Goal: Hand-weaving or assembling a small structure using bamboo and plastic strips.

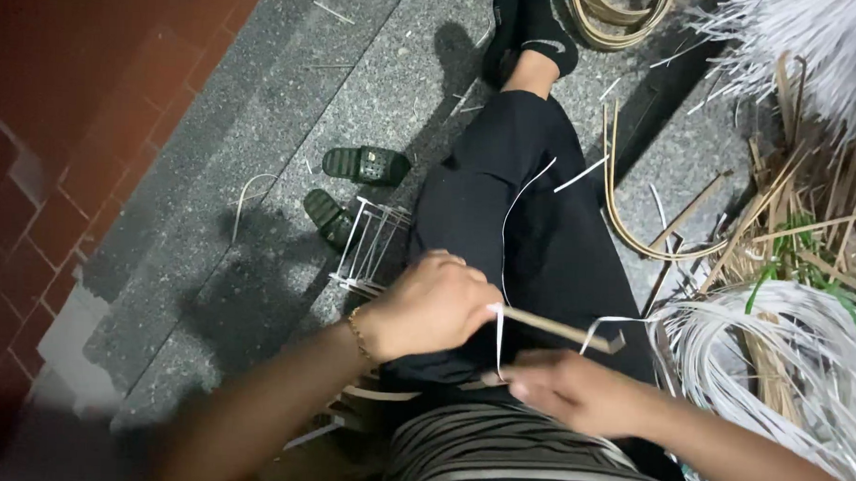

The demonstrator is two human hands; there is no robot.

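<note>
Two hands work over the lap: the left hand grips a thin brown stick, and the right hand pinches a white strip looped around it, beside white strips piled on the stone floor.

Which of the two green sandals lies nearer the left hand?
The lower green sandal, beside the small white frame; the other sandal sits farther up the floor.

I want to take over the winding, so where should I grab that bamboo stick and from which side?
Grip the bamboo stick on its bare right stretch, coming from above. The left hand covers its near end, where the white strip wraps.
</note>
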